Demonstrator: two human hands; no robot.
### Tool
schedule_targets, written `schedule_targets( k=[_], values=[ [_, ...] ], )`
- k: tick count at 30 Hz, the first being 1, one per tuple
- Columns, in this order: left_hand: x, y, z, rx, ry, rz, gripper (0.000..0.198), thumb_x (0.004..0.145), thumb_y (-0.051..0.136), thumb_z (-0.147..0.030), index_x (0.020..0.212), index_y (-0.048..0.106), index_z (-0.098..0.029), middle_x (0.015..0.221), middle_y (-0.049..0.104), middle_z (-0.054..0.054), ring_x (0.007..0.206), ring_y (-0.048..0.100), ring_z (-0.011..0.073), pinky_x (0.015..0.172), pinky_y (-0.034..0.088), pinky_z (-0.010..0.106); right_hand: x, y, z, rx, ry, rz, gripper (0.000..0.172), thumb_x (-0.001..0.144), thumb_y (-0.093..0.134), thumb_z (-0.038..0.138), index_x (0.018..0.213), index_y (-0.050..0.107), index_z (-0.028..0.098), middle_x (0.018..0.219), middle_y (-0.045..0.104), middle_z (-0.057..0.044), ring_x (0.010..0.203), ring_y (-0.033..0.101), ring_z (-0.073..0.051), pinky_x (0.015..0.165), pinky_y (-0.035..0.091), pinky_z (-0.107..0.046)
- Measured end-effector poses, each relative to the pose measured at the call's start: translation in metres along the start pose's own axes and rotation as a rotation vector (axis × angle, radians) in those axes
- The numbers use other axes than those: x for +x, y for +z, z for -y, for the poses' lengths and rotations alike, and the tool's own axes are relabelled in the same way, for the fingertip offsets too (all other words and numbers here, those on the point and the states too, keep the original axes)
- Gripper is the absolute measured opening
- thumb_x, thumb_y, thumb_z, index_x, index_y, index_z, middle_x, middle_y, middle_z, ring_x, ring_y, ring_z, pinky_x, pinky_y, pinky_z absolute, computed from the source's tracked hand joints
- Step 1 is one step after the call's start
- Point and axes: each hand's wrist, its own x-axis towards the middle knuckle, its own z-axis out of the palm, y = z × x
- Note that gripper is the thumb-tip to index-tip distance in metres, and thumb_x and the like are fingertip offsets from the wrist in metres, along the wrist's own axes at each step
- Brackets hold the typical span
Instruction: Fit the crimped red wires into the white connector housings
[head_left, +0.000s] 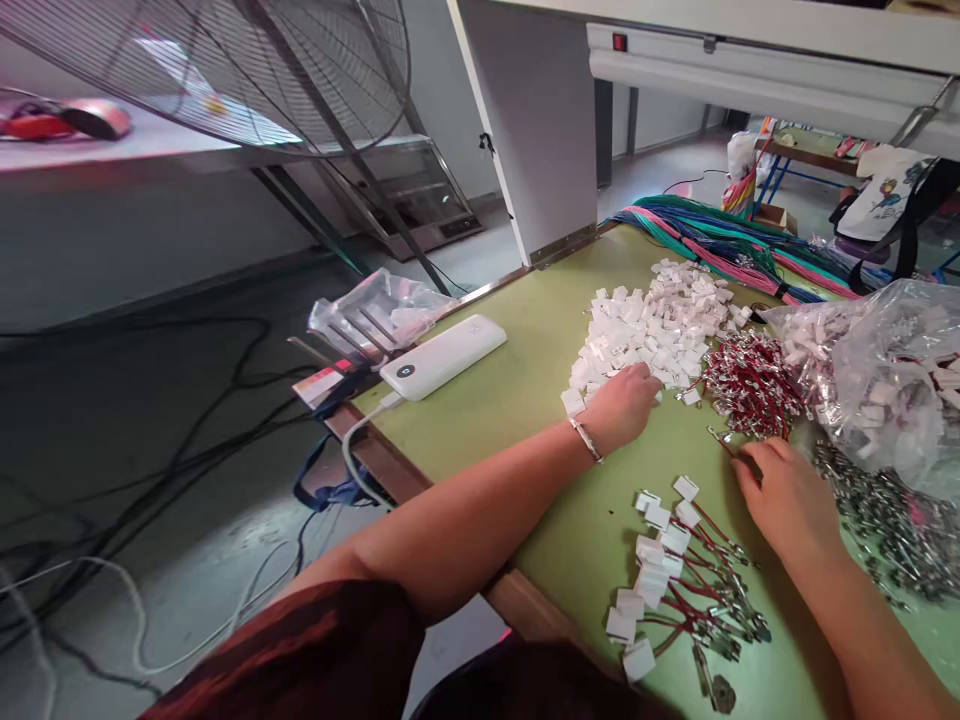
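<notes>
My left hand (624, 405) is at the near edge of a heap of small white plastic connector housings (637, 325). Its fingers are curled together; a bit of white shows by the fingertips, but what they hold is hidden. Between thumb and forefinger, my right hand (791, 500) pinches a short red wire with a metal terminal (721, 439), just below a bundle of similar red terminal wires (752, 385). Nearer to me, several white housings with red wires fitted (664, 570) lie in a rough row, their metal ends pointing right.
Right of my right hand are a clear plastic bag of white parts (877, 370) and loose metal pieces (892, 510). Long coloured cables (720, 245) lie at the back. A white power bank (446, 355) with a cable rests by the left edge; a large fan (300, 70) stands beyond.
</notes>
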Motion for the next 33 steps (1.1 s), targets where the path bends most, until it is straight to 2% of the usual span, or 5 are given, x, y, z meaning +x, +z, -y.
schedule_targets(
  k=[4, 11, 18, 23, 33],
  values=[
    [-0.004, -0.003, -0.002, -0.131, 0.027, 0.047, 0.014, 0.084, 0.061, -0.020, 0.093, 0.070, -0.016, 0.096, 0.062, 0.009, 0.095, 0.061, 0.0224, 0.086, 0.051, 0.035, 0.002, 0.007, 0.003, -0.073, -0.013, 0.098, 0.016, 0.090, 0.049, 0.024, 0.080, 0.060, 0.020, 0.088, 0.064, -0.007, 0.073, 0.061, -0.021, 0.057, 0.038, -0.031],
    [-0.011, -0.006, -0.014, -0.278, 0.125, 0.029, 0.020, 0.081, 0.057, -0.012, 0.098, 0.067, -0.015, 0.090, 0.063, 0.006, 0.085, 0.059, 0.0182, 0.082, 0.050, 0.035, -0.008, 0.006, 0.002, 0.290, 0.018, 0.053, 0.015, 0.087, 0.049, 0.030, 0.077, 0.056, 0.022, 0.066, 0.065, -0.002, 0.058, 0.059, -0.018, 0.056, 0.039, -0.030],
    [-0.016, -0.002, -0.027, -1.021, -0.047, 0.205, 0.023, 0.074, 0.069, -0.023, 0.095, 0.065, -0.013, 0.078, 0.064, 0.001, 0.066, 0.053, 0.0083, 0.063, 0.047, 0.022, -0.013, -0.001, 0.009, 0.488, 0.076, -0.043, 0.018, 0.087, 0.051, 0.033, 0.084, 0.064, 0.021, 0.071, 0.070, -0.002, 0.059, 0.062, -0.016, 0.057, 0.045, -0.027],
    [-0.016, 0.001, -0.030, -1.252, -0.146, 0.332, 0.021, 0.072, 0.070, -0.016, 0.092, 0.068, -0.012, 0.074, 0.064, 0.000, 0.062, 0.052, 0.0064, 0.060, 0.045, 0.020, -0.015, -0.011, 0.012, 0.515, 0.011, -0.173, 0.022, 0.090, 0.053, 0.034, 0.081, 0.067, 0.021, 0.070, 0.070, 0.000, 0.058, 0.061, -0.014, 0.056, 0.046, -0.025],
    [-0.018, -0.006, -0.027, -1.357, -0.023, 0.515, 0.019, 0.076, 0.075, -0.026, 0.091, 0.073, -0.014, 0.059, 0.059, -0.003, 0.052, 0.048, 0.0055, 0.052, 0.040, 0.020, -0.015, -0.010, 0.006, 0.265, -0.250, -0.244, 0.022, 0.095, 0.049, 0.027, 0.084, 0.068, 0.021, 0.075, 0.070, -0.001, 0.065, 0.062, -0.014, 0.062, 0.044, -0.026]
  ],
)
